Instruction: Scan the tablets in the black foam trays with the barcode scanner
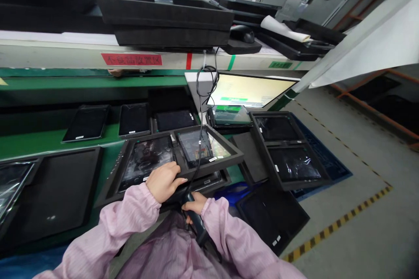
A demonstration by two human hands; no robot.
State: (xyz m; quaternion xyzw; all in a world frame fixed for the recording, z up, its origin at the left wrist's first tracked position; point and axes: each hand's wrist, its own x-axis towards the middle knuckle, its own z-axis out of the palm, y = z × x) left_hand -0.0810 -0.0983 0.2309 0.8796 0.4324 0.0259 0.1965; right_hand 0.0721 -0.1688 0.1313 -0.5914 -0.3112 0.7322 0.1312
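Note:
My left hand [166, 178] is closed over the near edge of a black tray [225, 161], its thumb pointing right. Two tablets lie in that tray: a left tablet [147, 159], smudged with reflections, and a right tablet [194, 146] with a white label. Below and to the right, my right hand [195, 205] is wrapped round the handle of a dark handheld barcode scanner [199, 226]. A black cable [200, 126] runs up from the scanner across the tray to a coil under the shelf. Part of another tray [225, 178] shows beneath the first.
Several tablets [87, 122] lie on the green bench behind. A lit monitor [248, 89] stands at the back right. To the right sits a tray of two tablets [273, 157], near a black panel [271, 218]. Black bins [170, 17] fill the shelf above.

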